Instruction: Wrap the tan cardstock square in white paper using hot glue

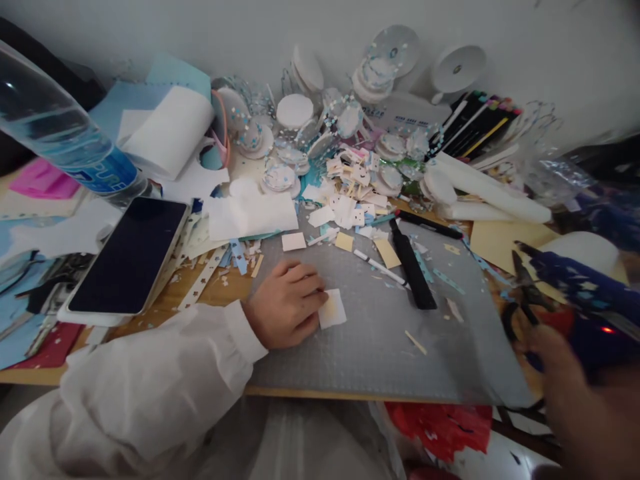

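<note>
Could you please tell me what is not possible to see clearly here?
In the head view:
Right hand: blurred, cut off by the edge; grip unclear.
White paper square: partly covered by the left hand.
Bottle: top cut off by left edge.
Lettering behind discs: too small.

My feed comes in dim and grey, shadows soft across the mat [370, 353], corners sinking darker. The right fingers [553, 353] smear with blur, while the left fingers [303, 293] look fairly sharp. Wide-lens stretch pulls the bottle [55, 127] at the edge; plastic [567, 170] glints, a red light [607, 330] glows.
</note>
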A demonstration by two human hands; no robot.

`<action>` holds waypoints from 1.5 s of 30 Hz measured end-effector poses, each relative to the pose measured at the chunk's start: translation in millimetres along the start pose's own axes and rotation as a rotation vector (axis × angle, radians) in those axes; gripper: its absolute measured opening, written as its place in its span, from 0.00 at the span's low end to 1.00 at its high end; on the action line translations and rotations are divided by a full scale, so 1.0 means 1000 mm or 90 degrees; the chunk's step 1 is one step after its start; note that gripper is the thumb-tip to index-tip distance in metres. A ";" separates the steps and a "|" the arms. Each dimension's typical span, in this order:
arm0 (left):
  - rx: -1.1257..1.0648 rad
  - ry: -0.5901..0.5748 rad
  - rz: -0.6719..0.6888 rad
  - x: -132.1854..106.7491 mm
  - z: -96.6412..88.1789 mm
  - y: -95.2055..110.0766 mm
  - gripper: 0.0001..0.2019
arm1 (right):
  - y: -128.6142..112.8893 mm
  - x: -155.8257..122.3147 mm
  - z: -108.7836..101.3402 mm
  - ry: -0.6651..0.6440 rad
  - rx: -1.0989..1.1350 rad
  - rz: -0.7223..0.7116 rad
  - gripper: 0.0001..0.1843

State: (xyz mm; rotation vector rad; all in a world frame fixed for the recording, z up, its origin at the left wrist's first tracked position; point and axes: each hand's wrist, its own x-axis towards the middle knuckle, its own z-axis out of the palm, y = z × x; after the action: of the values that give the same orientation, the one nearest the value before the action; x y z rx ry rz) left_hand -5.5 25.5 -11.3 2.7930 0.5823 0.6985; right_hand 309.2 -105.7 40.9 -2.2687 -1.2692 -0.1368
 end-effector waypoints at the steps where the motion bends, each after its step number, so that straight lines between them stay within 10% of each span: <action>1: 0.003 0.000 0.000 0.000 0.001 0.000 0.10 | -0.011 -0.003 0.002 0.008 0.020 0.037 0.19; 9: 0.048 -0.016 0.014 0.000 0.003 0.001 0.11 | -0.055 -0.026 0.038 -0.185 0.002 -0.019 0.17; 15: 0.048 -0.011 0.017 -0.001 0.004 0.000 0.10 | -0.060 -0.035 0.057 -0.192 0.004 -0.209 0.16; 45: 0.046 0.028 0.028 -0.001 0.005 0.000 0.10 | -0.073 -0.033 0.054 -0.203 -0.090 -0.354 0.10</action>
State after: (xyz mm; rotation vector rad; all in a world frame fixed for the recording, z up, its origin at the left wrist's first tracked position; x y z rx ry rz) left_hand -4.3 24.9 -15.8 2.8718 0.5669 0.7642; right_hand 223.2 -73.8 13.2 -2.0427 -2.0984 -0.0646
